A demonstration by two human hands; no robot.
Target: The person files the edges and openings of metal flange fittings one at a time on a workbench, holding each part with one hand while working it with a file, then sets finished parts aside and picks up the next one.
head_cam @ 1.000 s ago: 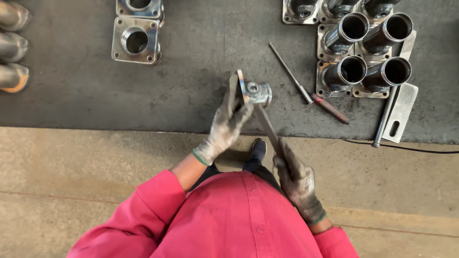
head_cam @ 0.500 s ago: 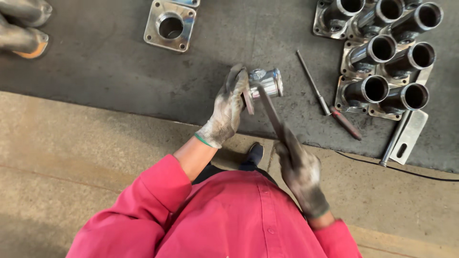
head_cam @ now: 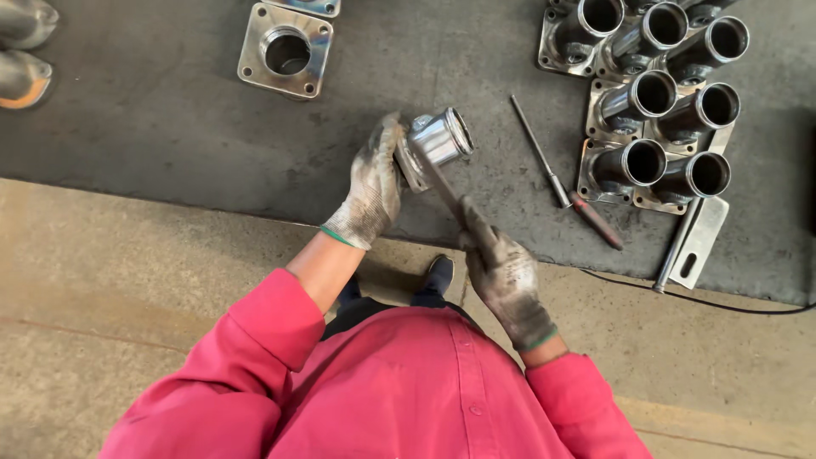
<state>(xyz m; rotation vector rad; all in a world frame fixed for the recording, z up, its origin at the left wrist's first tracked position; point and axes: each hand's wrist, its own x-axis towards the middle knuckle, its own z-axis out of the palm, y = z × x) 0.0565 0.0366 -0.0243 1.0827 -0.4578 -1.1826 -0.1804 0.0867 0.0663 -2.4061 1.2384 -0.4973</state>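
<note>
Shiny flanged steel tube [head_cam: 435, 141] is gripped by gloved left hand [head_cam: 374, 183], long dark tool [head_cam: 449, 194] clasped by right hand [head_cam: 503, 276] at five o'clock.

The gloved left hand [head_cam: 374, 191] covers part of the square flange of the polished steel tube fitting [head_cam: 435, 143]. The gloved right hand [head_cam: 503, 276] conceals the handle of the slim metal tool [head_cam: 444, 189]. The top edge crops the cluster of shiny flanged steel tubes [head_cam: 659, 102].
</note>
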